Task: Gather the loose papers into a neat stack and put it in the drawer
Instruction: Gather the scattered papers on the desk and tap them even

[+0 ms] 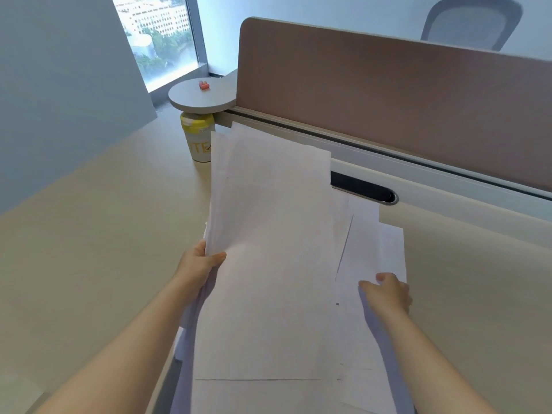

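Note:
Several white sheets of paper [268, 234] lie fanned out over the middle of the beige desk [104, 219], their edges uneven and overlapping. My left hand [198, 262] pinches the left edge of the upper sheets, thumb on top, and lifts them slightly. My right hand [388, 291] rests on the loose sheets [370, 243] at the right, fingers curled onto their near edge. No drawer is visible.
A white and yellow canister [198, 138] stands behind the papers under a small round shelf [200, 95] holding a red object [204, 85]. A brown divider panel [388, 94] bounds the desk's far side, with a cable slot [364, 188] beneath it. A grey chair [472, 22] stands beyond.

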